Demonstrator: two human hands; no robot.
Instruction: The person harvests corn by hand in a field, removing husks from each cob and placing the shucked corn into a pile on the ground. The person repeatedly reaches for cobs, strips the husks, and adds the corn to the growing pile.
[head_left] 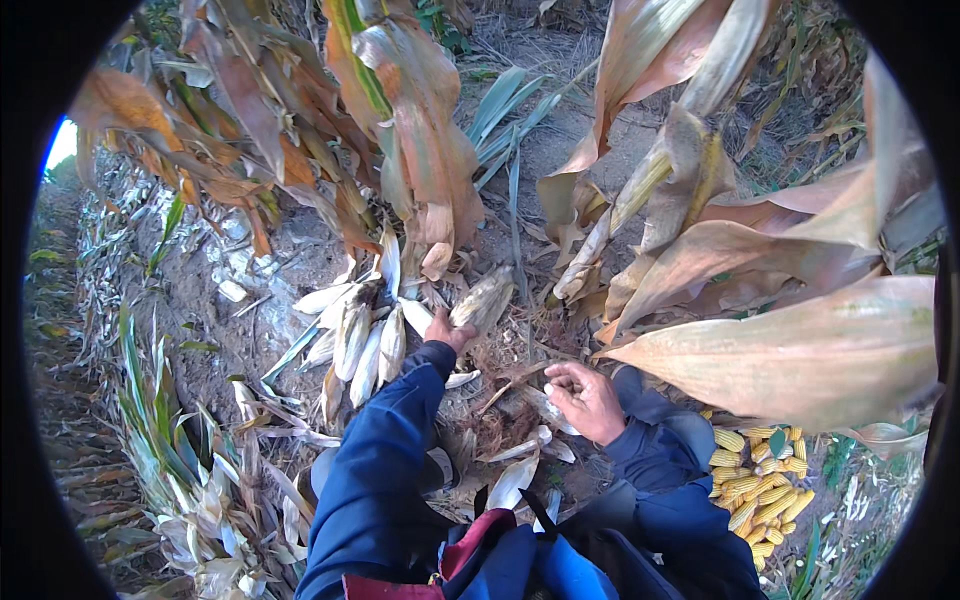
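My left hand (450,332) grips an ear of corn (485,300), still wrapped in its dry pale husk and tilted up to the right. Several other husked ears (355,335) lie in a bunch just left of that hand, at the foot of the stalks. Apart from the ear, on its right and nearer to me, is my right hand (587,400), fingers curled in toward the thumb. Something small and pale shows at its fingertips, too small to name. Brown corn silk (505,365) and torn husk pieces (515,478) lie on the ground between my forearms.
Bare yellow corn cobs (760,490) are piled on the ground at my right. Dry stalks and leaves (420,130) hang over the far side, and a broad leaf (790,350) reaches in above the pile. Shed husks and green blades (190,470) lie at left.
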